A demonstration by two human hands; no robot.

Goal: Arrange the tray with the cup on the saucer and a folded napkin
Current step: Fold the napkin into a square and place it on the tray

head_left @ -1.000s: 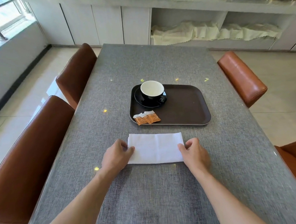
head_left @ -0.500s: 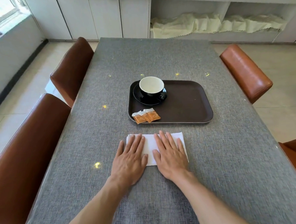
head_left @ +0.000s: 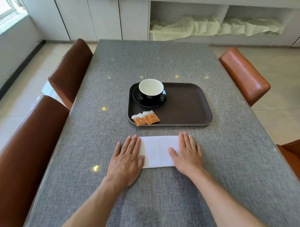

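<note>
A white folded napkin [head_left: 158, 151] lies flat on the grey table [head_left: 160, 60], just in front of the dark brown tray [head_left: 185, 106]. My left hand [head_left: 126, 159] rests flat on the napkin's left end, fingers spread. My right hand [head_left: 187, 153] lies flat on its right end, fingers apart too. A black cup with a white inside [head_left: 151, 90] stands on a black saucer [head_left: 141, 101] in the tray's far left corner. Two orange sachets [head_left: 146, 118] lie in the tray's near left corner.
Brown leather chairs stand at the table's left [head_left: 26, 154], far left [head_left: 68, 70], right [head_left: 242, 75] and near right [head_left: 299, 161]. White cabinets with crumpled pale cloth [head_left: 210, 26] on open shelves line the far wall.
My hands slid apart from the napkin's middle to its two ends, still pressed flat. A second ago they pinched its side edges. The napkin shows more of its middle now.
</note>
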